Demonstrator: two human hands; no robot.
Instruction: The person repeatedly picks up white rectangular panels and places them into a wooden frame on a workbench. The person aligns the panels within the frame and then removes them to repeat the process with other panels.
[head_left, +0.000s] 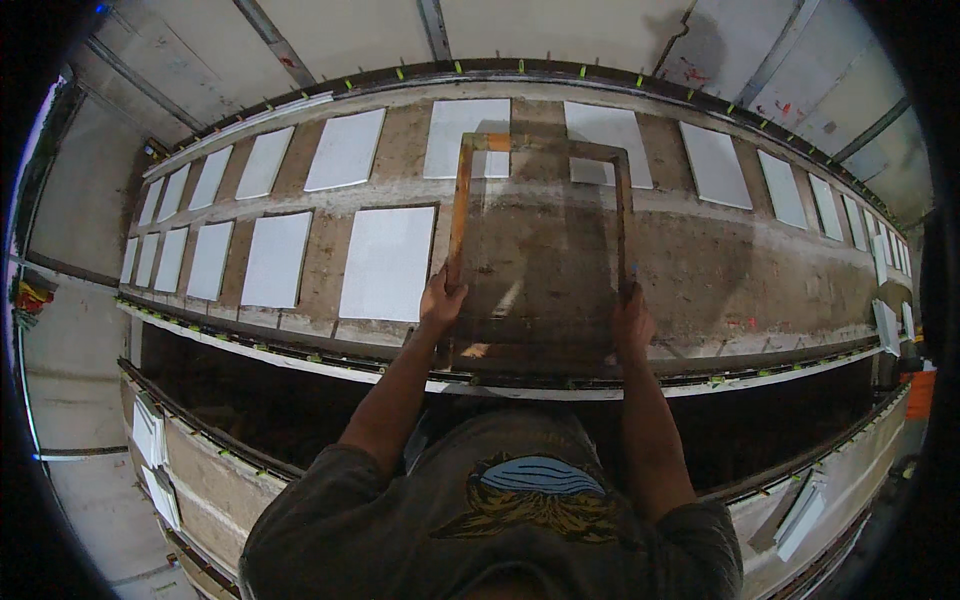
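Left hand: clenched around the left rail of a printing frame, near its lower corner.
Right hand: gripping the right rail of the same frame, a little lower than the left.
Printing frame: rectangular, wooden, orange-stained on the left rail, with a see-through mesh; held flat over a bare patch of the long table, just right of a white sheet.
White sheet: lies on the near row, just beside the frame's left rail.
Long table: brown, stained, carrying 2 rows of white sheets running left and right.
Lower shelf: dark, under the table's near edge.
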